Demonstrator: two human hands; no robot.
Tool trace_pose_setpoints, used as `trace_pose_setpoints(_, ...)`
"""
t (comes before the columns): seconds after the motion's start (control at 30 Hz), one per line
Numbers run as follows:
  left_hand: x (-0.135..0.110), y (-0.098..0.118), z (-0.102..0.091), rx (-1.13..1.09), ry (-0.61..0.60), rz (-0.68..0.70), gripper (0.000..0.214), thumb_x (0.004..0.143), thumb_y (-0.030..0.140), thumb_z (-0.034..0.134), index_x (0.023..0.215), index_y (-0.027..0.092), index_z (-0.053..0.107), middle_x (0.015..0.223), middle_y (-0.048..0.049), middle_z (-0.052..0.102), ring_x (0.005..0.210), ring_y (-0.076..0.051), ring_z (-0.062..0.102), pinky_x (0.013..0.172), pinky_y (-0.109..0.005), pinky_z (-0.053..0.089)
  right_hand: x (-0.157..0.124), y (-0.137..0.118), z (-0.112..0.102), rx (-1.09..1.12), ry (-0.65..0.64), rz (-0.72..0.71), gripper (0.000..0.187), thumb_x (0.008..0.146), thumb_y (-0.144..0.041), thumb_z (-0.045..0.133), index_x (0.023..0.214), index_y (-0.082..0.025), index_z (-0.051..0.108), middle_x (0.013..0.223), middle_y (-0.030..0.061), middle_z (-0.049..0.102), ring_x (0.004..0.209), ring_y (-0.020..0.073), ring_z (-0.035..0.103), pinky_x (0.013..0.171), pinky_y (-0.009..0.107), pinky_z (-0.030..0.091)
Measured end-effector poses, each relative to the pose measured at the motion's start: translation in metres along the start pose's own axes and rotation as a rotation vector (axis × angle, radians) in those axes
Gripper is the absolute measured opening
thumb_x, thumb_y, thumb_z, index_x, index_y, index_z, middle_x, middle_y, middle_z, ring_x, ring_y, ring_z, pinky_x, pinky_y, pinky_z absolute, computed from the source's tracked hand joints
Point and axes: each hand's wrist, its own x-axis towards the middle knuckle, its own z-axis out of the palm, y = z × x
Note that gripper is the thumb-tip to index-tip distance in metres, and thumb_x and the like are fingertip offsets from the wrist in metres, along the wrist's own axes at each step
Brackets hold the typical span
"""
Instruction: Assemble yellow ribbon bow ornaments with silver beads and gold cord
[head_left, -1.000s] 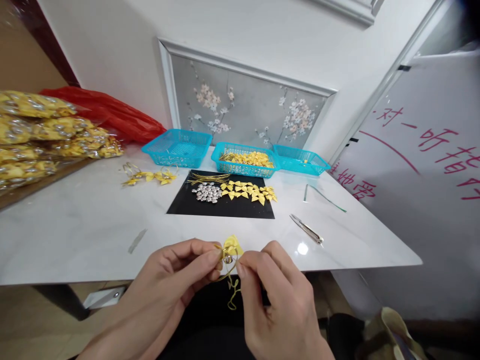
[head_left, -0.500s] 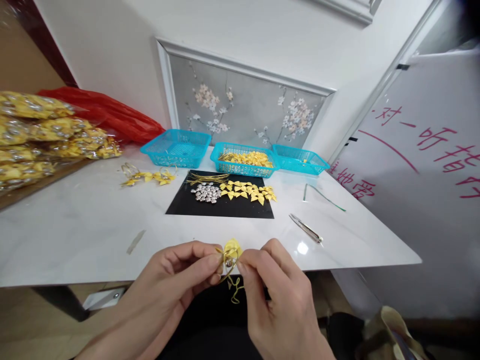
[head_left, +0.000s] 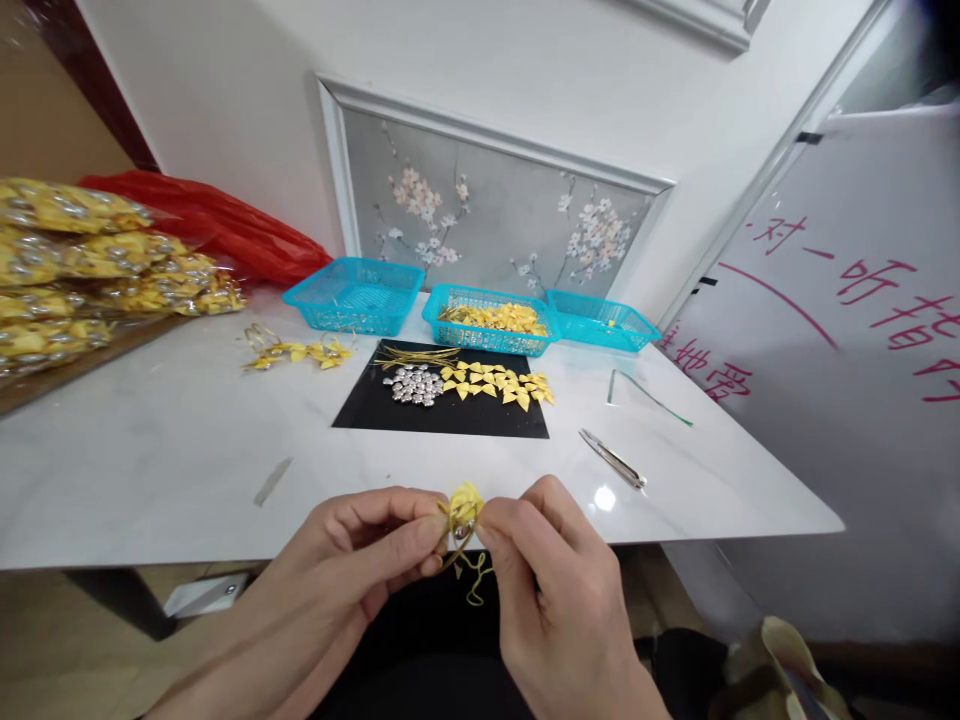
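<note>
At the table's front edge, my left hand pinches a loop of thin gold cord between thumb and forefinger. On the other side my right hand, also closed, grips the same gold cord. Between my fingertips sit a yellow petal piece and a small silver bead, with the cord looped around in front of them. A curly yellow cord end dangles below. The exact path of the cord under my fingertips is hidden.
A black mat bears silver beads, yellow petal pieces and gold cords. Behind stand blue baskets. Snips lie right, finished-looking yellow pieces left, beside bagged yellow pieces.
The gold cord loop between my fingertips has become smaller and lies closer around the bead and petal piece. Both hands keep nearly the same place.
</note>
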Motion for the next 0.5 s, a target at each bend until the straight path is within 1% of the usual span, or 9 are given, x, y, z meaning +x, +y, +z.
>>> trace_pose_setpoints(0.2, 0.0006, 0.0024, -0.0001, -0.023, -0.049, -0.012, 0.020, 0.066, 0.035, 0.098, 0.067, 0.021, 0.084, 0.069, 0.0005, 0.070, 0.067, -0.011, 0.055, 0.065, -0.015, 0.053, 0.0020, 0.0026, 0.0003, 0.130, -0.026, 0.048, 0.024, 0.102, -0.005, 0.049, 0.091, -0.020, 0.064, 0.079, -0.0018, 0.045, 0.065, 0.0122, 0.050, 0.057, 0.025, 0.040)
trace_pose_setpoints(0.5, 0.0010, -0.0021, -0.0050, -0.103, -0.076, -0.095, 0.024, 0.071, 0.033, 0.096, 0.067, 0.016, 0.080, 0.068, -0.0004, 0.064, 0.063, -0.010, 0.053, 0.058, -0.014, 0.050, 0.0042, 0.0047, -0.0002, 0.241, -0.047, 0.092, 0.023, 0.100, -0.004, 0.051, 0.090, -0.021, 0.064, 0.079, -0.0029, 0.045, 0.065, 0.0105, 0.050, 0.056, 0.021, 0.042)
